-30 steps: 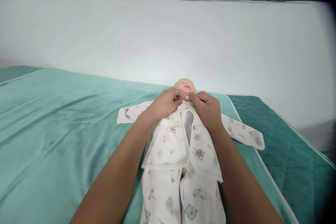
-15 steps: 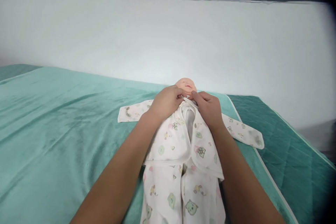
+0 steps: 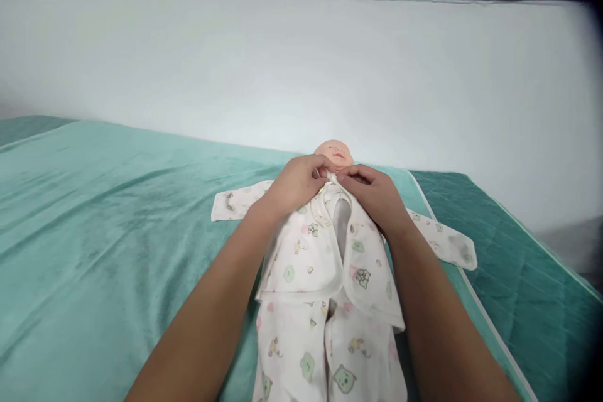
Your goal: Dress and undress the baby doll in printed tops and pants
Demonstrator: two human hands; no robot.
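Observation:
A baby doll point(image 3: 335, 152) lies on its back, its head toward the wall. It wears a white printed baby jacket point(image 3: 301, 257) with both sleeves spread out sideways, and matching printed pants point(image 3: 306, 352) below. At the neck, my left hand point(image 3: 304, 179) pinches the jacket's collar edge between thumb and fingers. Right beside it, my right hand point(image 3: 372, 191) is closed on the other side of the same collar, just under the doll's chin. Below the collar the jacket's front edges part, showing a grey-white gap. My fingers partly hide the neck fastening.
A light teal sheet point(image 3: 117, 232) with soft wrinkles covers the bed under the doll. To the right, a darker green quilted mattress cover point(image 3: 513, 251) shows past the sheet's white edge. A white wall point(image 3: 301, 75) rises behind, with a dark band above it.
Both hands remain at the collar. My right hand has turned slightly, its fingers now curled over the collar near the left fingertips. The jacket's right side has shifted slightly.

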